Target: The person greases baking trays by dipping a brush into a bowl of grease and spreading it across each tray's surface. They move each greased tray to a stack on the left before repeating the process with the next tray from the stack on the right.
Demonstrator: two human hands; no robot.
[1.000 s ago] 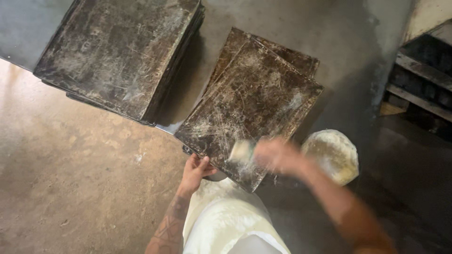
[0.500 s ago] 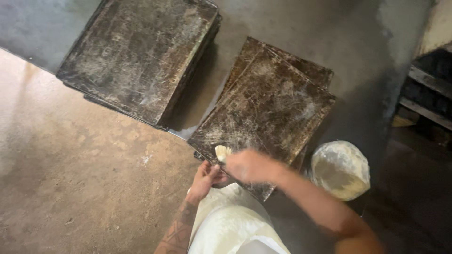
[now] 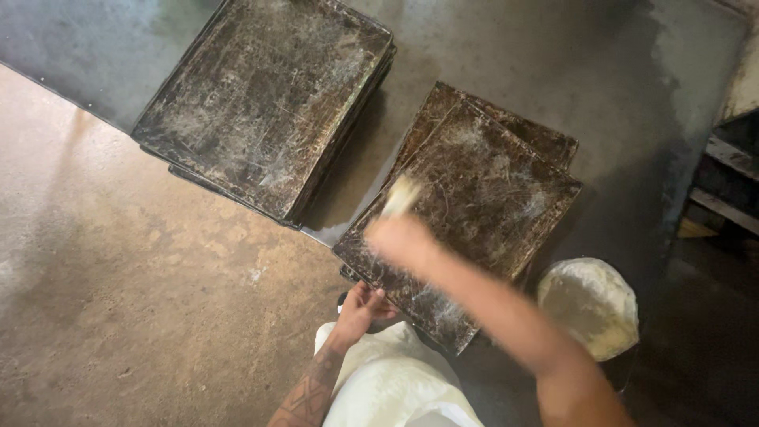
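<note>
Landmark: the near stack of dark, scratched, flour-dusted rectangular metal baking trays (image 3: 474, 198) – it lies on the grey metal surface (image 3: 617, 71), its near corner jutting past the surface's edge toward the person.

Right hand: the right hand (image 3: 403, 237) hangs over the near-left part of that stack, blurred. Its grip is clamped on a small pale, cream-coloured tuft (image 3: 401, 195), perhaps a brush or a wad of cloth; the blur hides which. The tuft sits over the top tray, close to its left edge; whether it touches the tray cannot be told.

Left hand: the left hand (image 3: 360, 308) is at the stack's near-left edge, below the right hand, fingers curled against the rim. Whether that grip is closed round the rim or only pressed to it cannot be told.

Second stack: a taller pile of the same dark rectangular trays (image 3: 269, 103) lies left of and beyond the landmark stack, apart from it, on the same surface.

Sack: a round white flour-dusted bag or tub with an open top (image 3: 589, 304) sits just off the stack's near-right corner, lower down.

Floor: brownish concrete floor (image 3: 118, 300) spreads to the left of the stack, below the surface's edge.

Clothing: white flour-marked trousers (image 3: 395, 387) show directly beneath the stack's near corner.
</note>
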